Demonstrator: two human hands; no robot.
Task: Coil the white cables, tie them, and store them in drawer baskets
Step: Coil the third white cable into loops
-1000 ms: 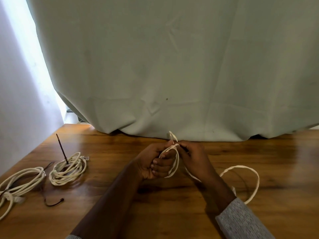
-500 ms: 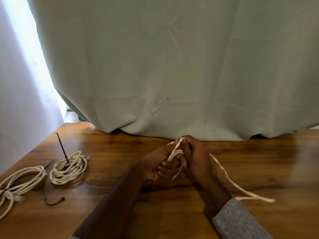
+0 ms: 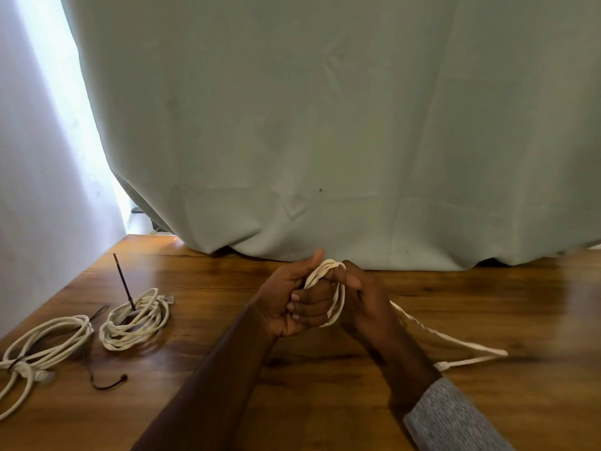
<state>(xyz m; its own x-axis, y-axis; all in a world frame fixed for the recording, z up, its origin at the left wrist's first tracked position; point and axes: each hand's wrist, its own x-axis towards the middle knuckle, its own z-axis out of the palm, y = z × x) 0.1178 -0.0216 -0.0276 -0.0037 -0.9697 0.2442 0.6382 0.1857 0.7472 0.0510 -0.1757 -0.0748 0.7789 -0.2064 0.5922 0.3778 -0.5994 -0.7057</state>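
Glossy wooden table, seemingly braided cable

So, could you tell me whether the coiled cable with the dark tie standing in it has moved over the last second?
No. The coiled cable lies at the same spot on the table, beside the other coil.

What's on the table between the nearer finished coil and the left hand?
Nothing: in the head view only bare wooden table separates the coil with the upright dark tie from the left hand, which grips the cable loops.
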